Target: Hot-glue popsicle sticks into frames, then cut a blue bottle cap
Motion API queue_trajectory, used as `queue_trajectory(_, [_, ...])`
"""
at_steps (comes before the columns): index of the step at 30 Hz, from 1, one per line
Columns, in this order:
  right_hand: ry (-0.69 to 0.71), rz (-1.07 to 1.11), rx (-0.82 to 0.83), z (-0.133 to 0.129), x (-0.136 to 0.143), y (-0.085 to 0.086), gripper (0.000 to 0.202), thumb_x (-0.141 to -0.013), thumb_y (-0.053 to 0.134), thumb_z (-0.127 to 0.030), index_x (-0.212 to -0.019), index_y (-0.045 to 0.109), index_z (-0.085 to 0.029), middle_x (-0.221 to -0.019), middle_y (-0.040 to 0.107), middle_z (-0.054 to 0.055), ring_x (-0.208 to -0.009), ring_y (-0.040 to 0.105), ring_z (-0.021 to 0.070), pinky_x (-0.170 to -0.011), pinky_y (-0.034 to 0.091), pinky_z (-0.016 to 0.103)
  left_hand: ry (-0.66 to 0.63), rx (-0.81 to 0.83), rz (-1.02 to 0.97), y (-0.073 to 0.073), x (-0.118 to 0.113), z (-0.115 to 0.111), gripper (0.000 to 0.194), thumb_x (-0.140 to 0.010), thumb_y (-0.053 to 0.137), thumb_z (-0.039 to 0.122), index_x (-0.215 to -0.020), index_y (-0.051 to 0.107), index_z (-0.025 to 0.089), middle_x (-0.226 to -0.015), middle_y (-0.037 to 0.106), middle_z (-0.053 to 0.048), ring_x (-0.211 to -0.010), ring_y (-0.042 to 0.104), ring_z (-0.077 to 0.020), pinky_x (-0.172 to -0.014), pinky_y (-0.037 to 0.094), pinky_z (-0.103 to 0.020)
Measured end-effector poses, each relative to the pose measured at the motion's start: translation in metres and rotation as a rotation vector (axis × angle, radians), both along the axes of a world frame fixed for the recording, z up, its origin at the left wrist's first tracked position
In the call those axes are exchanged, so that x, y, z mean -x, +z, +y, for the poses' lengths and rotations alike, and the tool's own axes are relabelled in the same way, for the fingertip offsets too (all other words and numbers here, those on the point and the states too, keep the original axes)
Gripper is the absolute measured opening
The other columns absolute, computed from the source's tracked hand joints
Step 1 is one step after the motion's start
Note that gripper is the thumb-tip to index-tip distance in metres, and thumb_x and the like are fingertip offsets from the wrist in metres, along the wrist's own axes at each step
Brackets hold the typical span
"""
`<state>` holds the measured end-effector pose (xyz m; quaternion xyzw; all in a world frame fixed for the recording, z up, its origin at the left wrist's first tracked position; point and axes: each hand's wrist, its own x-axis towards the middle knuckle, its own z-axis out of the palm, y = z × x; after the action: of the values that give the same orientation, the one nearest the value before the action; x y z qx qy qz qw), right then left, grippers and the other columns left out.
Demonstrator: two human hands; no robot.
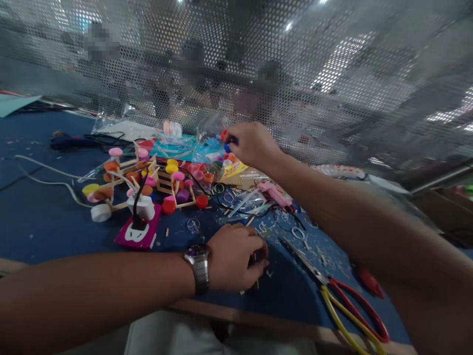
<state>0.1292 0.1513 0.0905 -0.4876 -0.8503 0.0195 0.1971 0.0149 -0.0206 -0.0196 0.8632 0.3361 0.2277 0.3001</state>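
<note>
My left hand (pixel 238 257), with a metal watch (pixel 198 266) on its wrist, rests near the table's front edge. Its fingers curl inward around something I cannot make out. Farther back, my right hand (pixel 248 143) reaches over a pile of coloured bottle caps, its fingers pinched at a blue cap (pixel 227 147). A red cap (pixel 223 134) sits beside those fingertips. Left of the middle stand small frames of wooden sticks (pixel 164 181) with coloured caps fixed on them. A pink glue gun (pixel 275 193) lies between my hands and the right forearm.
Scissors (pixel 323 278) with red and yellow handles lie at the front right. A purple power socket (pixel 136 234) holds a white plug, with cables trailing left. Scraps litter the blue table (pixel 44 217). Perforated mesh (pixel 236 64) rises behind it.
</note>
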Motion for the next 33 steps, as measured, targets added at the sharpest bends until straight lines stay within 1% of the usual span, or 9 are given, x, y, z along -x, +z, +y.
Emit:
queue_trajectory(2, [0.006, 0.245, 0.014, -0.018, -0.019, -0.001, 0.010, -0.080, 0.070, -0.015, -0.085, 0.073, -0.023, -0.101, 0.078, 0.009, -0.104, 0.068, 0.0299, -0.089, 0.053, 0.043, 0.030, 0.020, -0.024, 0.001, 0.000, -0.001, 0.033, -0.088, 0.068, 0.028, -0.118, 0.067, 0.017, -0.098, 0.074, -0.009, -0.100, 0.069, -0.0307, -0.092, 0.053, -0.049])
queue_trajectory(4, [0.025, 0.425, 0.123, -0.039, -0.039, -0.006, 0.007, -0.078, 0.075, -0.027, -0.083, 0.072, -0.024, -0.085, 0.076, 0.005, -0.081, 0.067, 0.0231, -0.071, 0.055, 0.038, 0.069, 0.045, -0.064, 0.001, -0.001, -0.002, 0.055, -0.087, 0.068, 0.029, -0.138, 0.054, 0.013, -0.097, 0.072, -0.009, -0.098, 0.068, -0.0300, -0.090, 0.054, -0.048])
queue_trajectory(7, [0.045, 0.632, 0.315, -0.075, -0.066, -0.021, 0.024, -0.076, 0.079, -0.046, -0.080, 0.068, -0.025, -0.072, 0.071, 0.000, -0.060, 0.062, 0.0153, -0.057, 0.052, 0.031, 0.124, 0.070, -0.174, 0.001, -0.001, -0.001, 0.065, -0.086, 0.067, 0.033, -0.143, 0.045, 0.012, -0.102, 0.069, -0.011, -0.101, 0.066, -0.0307, -0.094, 0.053, -0.050])
queue_trajectory(12, [0.017, 0.902, 0.554, -0.129, -0.093, -0.045, 0.024, -0.068, 0.089, -0.035, -0.075, 0.067, -0.026, -0.071, 0.069, -0.003, -0.052, 0.053, 0.0106, -0.048, 0.045, 0.027, 0.180, 0.090, -0.361, 0.000, -0.002, 0.003, 0.077, -0.088, 0.067, 0.044, -0.150, 0.033, 0.013, -0.111, 0.065, -0.013, -0.105, 0.063, -0.0311, -0.099, 0.051, -0.053])
queue_trajectory(15, [0.065, 0.850, 0.484, -0.147, -0.094, -0.056, 0.014, -0.072, 0.084, -0.027, -0.075, 0.071, -0.027, -0.077, 0.073, -0.001, -0.065, 0.064, 0.0152, -0.059, 0.053, 0.030, 0.158, 0.150, -0.406, 0.001, -0.002, 0.004, 0.087, -0.087, 0.070, 0.054, -0.152, 0.028, 0.013, -0.116, 0.064, -0.014, -0.098, 0.064, -0.0288, -0.091, 0.055, -0.049])
queue_trajectory(21, [0.167, 0.657, 0.283, -0.158, -0.082, -0.074, 0.015, -0.077, 0.070, -0.014, -0.082, 0.071, -0.028, -0.086, 0.080, 0.002, -0.081, 0.074, 0.0223, -0.078, 0.059, 0.039, 0.076, 0.139, -0.434, 0.002, -0.004, 0.004, 0.055, -0.093, 0.067, 0.045, -0.133, 0.043, 0.016, -0.127, 0.063, -0.015, -0.115, 0.064, -0.0297, -0.100, 0.054, -0.045])
queue_trajectory(25, [0.272, 0.631, 0.215, -0.157, -0.081, -0.082, 0.012, -0.081, 0.070, -0.014, -0.079, 0.071, -0.027, -0.084, 0.080, 0.002, -0.080, 0.075, 0.0204, -0.079, 0.060, 0.036, 0.097, 0.128, -0.400, 0.002, -0.004, 0.003, 0.054, -0.096, 0.063, 0.045, -0.134, 0.041, 0.014, -0.126, 0.061, -0.016, -0.114, 0.062, -0.0298, -0.100, 0.052, -0.045])
queue_trajectory(30, [0.317, 0.552, 0.184, -0.161, -0.083, -0.079, 0.020, -0.081, 0.066, -0.008, -0.084, 0.070, -0.027, -0.090, 0.080, 0.001, -0.084, 0.076, 0.0197, -0.081, 0.060, 0.035, 0.094, 0.114, -0.369, 0.004, -0.006, 0.003, 0.035, -0.103, 0.050, 0.037, -0.128, 0.042, 0.015, -0.116, 0.060, -0.013, -0.107, 0.060, -0.0266, -0.098, 0.051, -0.043])
queue_trajectory(33, [0.284, 0.520, 0.158, -0.161, -0.089, -0.073, 0.017, -0.086, 0.065, -0.013, -0.088, 0.071, -0.029, -0.095, 0.080, 0.003, -0.091, 0.076, 0.0223, -0.086, 0.060, 0.039, 0.105, 0.090, -0.414, 0.004, -0.006, 0.003, 0.031, -0.105, 0.045, 0.035, -0.129, 0.040, 0.016, -0.114, 0.059, -0.012, -0.104, 0.059, -0.0242, -0.097, 0.049, -0.042])
